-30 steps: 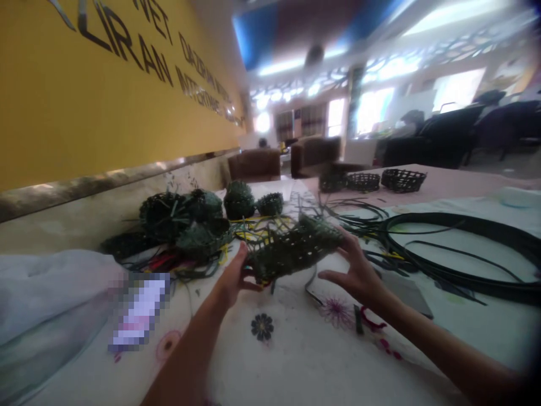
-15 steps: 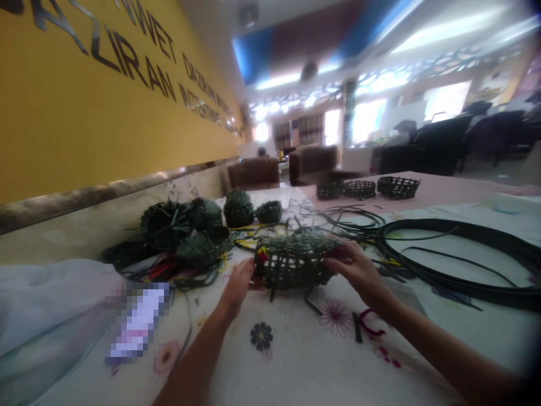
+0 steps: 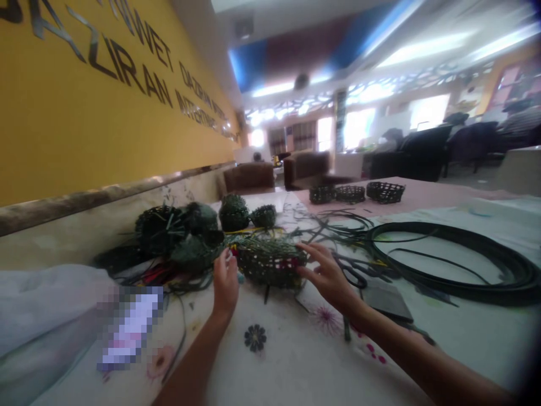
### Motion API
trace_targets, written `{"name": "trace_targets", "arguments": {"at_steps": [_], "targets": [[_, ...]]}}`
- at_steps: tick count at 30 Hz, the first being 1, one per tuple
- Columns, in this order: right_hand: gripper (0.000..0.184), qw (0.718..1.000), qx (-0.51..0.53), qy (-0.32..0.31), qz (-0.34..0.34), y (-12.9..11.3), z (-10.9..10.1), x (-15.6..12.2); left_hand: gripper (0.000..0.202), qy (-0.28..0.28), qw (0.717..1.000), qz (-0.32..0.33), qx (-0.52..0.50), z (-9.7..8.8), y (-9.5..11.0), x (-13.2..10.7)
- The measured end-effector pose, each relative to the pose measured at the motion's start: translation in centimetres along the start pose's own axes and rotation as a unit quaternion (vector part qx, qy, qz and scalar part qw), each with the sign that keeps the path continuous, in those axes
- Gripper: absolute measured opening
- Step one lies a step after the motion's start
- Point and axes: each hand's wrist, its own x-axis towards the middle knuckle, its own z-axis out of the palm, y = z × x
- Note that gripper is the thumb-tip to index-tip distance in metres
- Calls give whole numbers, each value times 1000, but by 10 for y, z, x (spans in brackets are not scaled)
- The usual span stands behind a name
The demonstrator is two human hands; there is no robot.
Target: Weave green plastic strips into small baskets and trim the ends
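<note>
A half-woven dark green basket [image 3: 270,261] with red and yellow strands showing through lies on the flowered white tablecloth [image 3: 296,361]. My left hand [image 3: 225,279] touches its left end, fingers curled against the weave. My right hand [image 3: 326,273] is at its right end, fingers spread and stretched out, the fingertips at or just off the rim.
Several finished green woven baskets [image 3: 181,225] are heaped at the back left by the wall. Big coils of dark strip [image 3: 448,254] lie on the right. Dark open-weave baskets [image 3: 357,193] stand on the pink table behind. A white cloth [image 3: 46,304] is at the left.
The basket was lifted and tilted between both hands, then came down onto the table further left. My right hand's fingers have opened off its rim.
</note>
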Motion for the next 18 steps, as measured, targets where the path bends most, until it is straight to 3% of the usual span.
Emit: {"name": "trace_targets", "arguments": {"at_steps": [4, 7, 12, 18], "targets": [[45, 996, -73, -40, -25, -14, 16, -1, 15, 12, 982, 171, 72, 0, 31, -13], [46, 995, -85, -37, -26, -18, 25, 5, 9, -29, 975, 202, 84, 6, 48, -26], [43, 999, -40, -13, -11, -23, 40, 15, 7, -55, 986, 137, 74, 14, 43, -33], [50, 1000, 4, -2, 22, -34, 55, 21, 6, -48, 994, 52, 82, 7, 37, -23]]}}
